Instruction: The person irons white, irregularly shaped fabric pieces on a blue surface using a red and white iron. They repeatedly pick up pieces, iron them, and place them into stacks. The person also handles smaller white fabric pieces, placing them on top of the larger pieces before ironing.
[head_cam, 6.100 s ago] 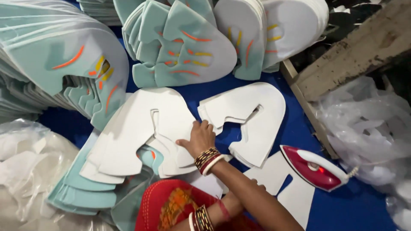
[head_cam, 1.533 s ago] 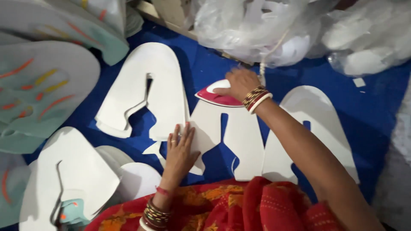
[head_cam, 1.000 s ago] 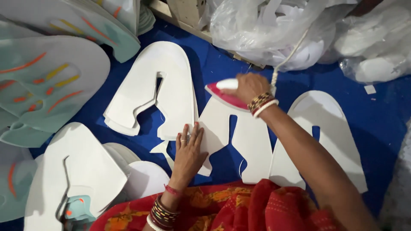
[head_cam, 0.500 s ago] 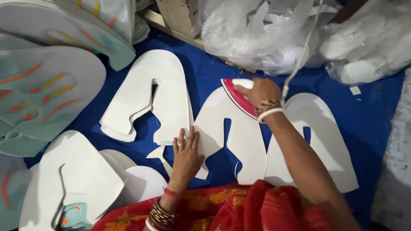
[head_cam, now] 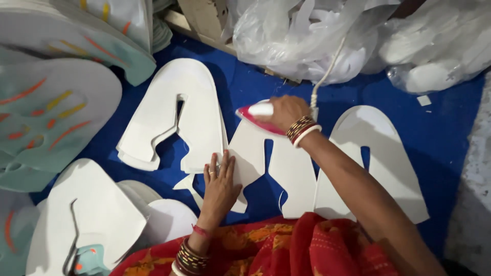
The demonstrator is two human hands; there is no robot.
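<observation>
One flat white cut-out sheet with rounded top and slits (head_cam: 255, 158) lies on the blue cloth (head_cam: 440, 143), and you are mid-pressing it. Your right hand (head_cam: 286, 112) is closed around the handle of the pink-and-white iron (head_cam: 258, 118), near the sheet's top. Your left hand (head_cam: 220, 186) lies flat, fingers slightly spread, pinning its lower edge. Next, probably slide the iron toward those fingers while keeping them clear of it.

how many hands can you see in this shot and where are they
2. The left hand lies flat on a white cut-out piece near the bottom centre; the right hand grips a red and white iron above it. None seem hidden.
</observation>
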